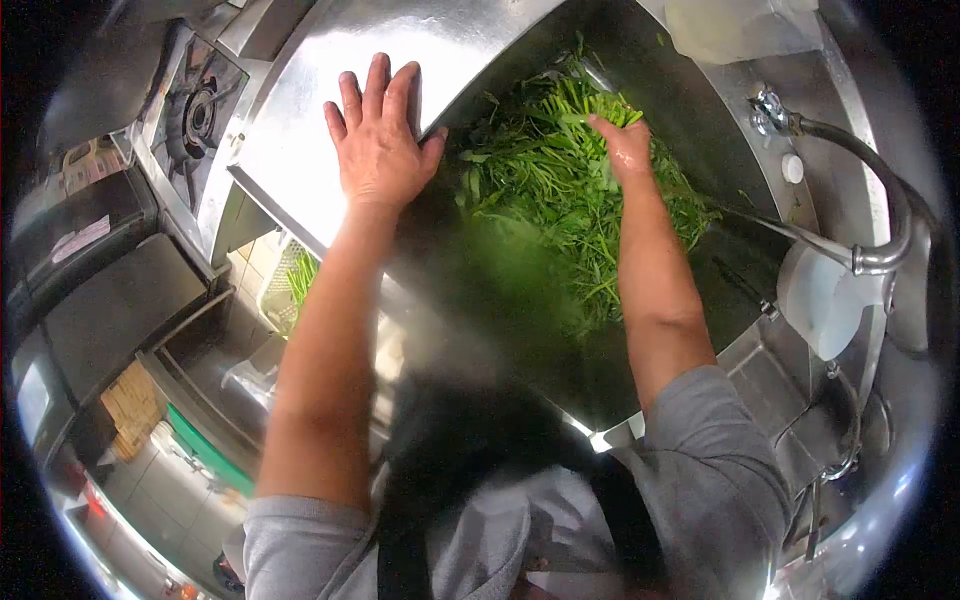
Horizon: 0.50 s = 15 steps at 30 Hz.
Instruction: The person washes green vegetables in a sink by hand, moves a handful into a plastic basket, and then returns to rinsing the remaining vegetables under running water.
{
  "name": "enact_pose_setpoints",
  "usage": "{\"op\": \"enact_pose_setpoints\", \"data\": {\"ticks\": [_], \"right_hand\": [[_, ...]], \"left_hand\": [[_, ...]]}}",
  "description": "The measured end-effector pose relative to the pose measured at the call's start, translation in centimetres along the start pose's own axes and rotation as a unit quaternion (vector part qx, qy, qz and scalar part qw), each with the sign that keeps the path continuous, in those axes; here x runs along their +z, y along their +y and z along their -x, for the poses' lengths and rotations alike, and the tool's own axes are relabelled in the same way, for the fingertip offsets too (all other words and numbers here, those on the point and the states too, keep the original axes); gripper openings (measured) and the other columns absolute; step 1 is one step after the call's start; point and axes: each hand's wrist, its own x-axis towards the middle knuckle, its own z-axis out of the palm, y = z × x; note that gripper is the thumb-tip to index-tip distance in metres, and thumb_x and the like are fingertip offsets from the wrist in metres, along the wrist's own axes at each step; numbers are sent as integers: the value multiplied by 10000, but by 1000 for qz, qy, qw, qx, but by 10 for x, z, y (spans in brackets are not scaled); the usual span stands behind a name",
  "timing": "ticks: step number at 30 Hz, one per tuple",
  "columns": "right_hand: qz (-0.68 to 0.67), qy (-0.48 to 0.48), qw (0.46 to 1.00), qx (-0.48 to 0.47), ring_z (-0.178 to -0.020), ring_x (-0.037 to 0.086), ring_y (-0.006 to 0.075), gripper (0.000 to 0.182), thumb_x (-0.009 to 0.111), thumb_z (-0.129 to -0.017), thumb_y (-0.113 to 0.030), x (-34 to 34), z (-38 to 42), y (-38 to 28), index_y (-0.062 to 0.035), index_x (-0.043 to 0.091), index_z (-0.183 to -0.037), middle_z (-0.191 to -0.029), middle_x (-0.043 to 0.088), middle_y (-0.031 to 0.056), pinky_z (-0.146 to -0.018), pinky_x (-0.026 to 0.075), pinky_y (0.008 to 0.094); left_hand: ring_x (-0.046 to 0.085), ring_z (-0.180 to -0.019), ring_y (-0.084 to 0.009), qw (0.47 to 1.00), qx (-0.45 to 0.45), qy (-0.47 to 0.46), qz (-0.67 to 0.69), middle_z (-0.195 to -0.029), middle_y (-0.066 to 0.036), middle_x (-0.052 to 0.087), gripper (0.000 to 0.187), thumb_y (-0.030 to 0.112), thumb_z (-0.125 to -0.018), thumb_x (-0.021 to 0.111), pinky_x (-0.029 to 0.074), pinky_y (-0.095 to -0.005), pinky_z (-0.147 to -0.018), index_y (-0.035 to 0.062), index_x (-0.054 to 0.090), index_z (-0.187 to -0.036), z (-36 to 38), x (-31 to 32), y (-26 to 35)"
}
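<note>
The grip of the bare right hand (pixel 628 150) looks curled around a bunch of thin, bright green stems (pixel 612 108). The thumb shows on top, but some of the fingers are hidden, so I cannot tell how tightly it holds them. The bunch is at the top of a big, messy pile of leafy green plants (pixel 535 155). The pile is inside a deep, grey metal sink (pixel 700 110), and part of it looks blurry.

The bare left hand (pixel 378 160) holds nothing. It is flat, palm down, with its fingers spread wide on a shiny, silver metal desk (pixel 290 150) just beside the sink. Both arms come out of short grey sleeves.

On the right of the sink is a bendy silver tap (pixel 882 262). Its long, thin spout points in over the sink. A small, round white cap (pixel 792 168) sits on the edge near it.

On the left, below the desk, there is a pale basket (pixel 273 300) with more green stalks (pixel 301 277) in it. Farther off is a black, round stove burner (pixel 200 112). A light brown wooden board (pixel 132 405) is down at the lower left.
</note>
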Motion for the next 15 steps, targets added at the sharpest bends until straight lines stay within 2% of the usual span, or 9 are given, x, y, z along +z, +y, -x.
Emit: {"op": "enact_pose_setpoints", "data": {"ticks": [1,4,5,6,8,10,12,13,15], "right_hand": [[-25,49,998,40,-677,562,174,334,815,-695,-224,-2,5,-2,5,652,-874,-810,646,74,-680,458,368],[-50,62,993,91,-715,586,195,400,827,-679,-261,-7,22,-21,21,650,-901,-849,663,102,-717,464,379],[-31,49,992,113,-873,627,202,420,805,-719,-202,-6,23,-22,-13,642,-1057,-1006,680,101,-810,480,373],[-31,55,992,112,-873,627,202,420,805,-719,-202,-7,20,-22,-13,642,-1057,-1006,680,101,-810,480,373],[112,-6,986,126,-911,636,213,429,801,-719,-192,-6,19,-22,-18,636,-1074,-1026,679,103,-830,482,369],[79,-41,994,65,-927,643,239,425,795,-712,-184,-2,22,-22,6,636,-1057,-1026,678,130,-837,488,366],[122,-48,991,43,-723,608,199,314,795,-706,-193,1,26,-32,25,671,-895,-826,666,96,-714,479,359],[121,-43,991,43,-723,608,199,314,795,-706,-193,4,27,-31,25,671,-895,-826,666,96,-714,479,359],[73,62,995,32,-725,605,188,289,780,-715,-195,10,28,-17,24,681,-874,-810,669,93,-700,480,364]], "left_hand": [[188,-1415,-418,1000,-2,6,-5,-1533,-84,276,771,333,-750,735,143,-595,-1135,239,352,-1412,0,2,0],[253,-1384,-438,999,16,21,-26,-1510,-114,313,730,369,-766,713,211,-617,-1099,206,382,-1396,0,0,0],[252,-1382,-442,999,15,23,-27,-1508,-116,315,731,374,-767,711,213,-620,-1095,205,381,-1397,0,0,1],[252,-1381,-447,999,12,26,-27,-1507,-118,317,733,379,-767,710,215,-623,-1091,204,379,-1398,0,1,1],[219,-1398,-435,1000,8,13,-17,-1523,-104,290,754,357,-762,717,181,-614,-1110,220,355,-1409,0,0,1],[186,-1415,-423,1000,-2,2,-9,-1539,-89,263,777,335,-756,724,148,-605,-1128,235,331,-1420,1,0,0],[181,-1414,-430,1000,1,-3,-18,-1543,-89,255,771,336,-763,719,147,-611,-1125,236,329,-1421,1,1,-1],[181,-1414,-430,1000,5,-2,-17,-1543,-89,255,771,336,-763,719,147,-611,-1125,236,329,-1421,0,0,-1],[175,-1415,-435,1000,5,-15,-18,-1547,-104,240,768,334,-776,707,145,-617,-1122,226,318,-1429,1,-2,0]]}}
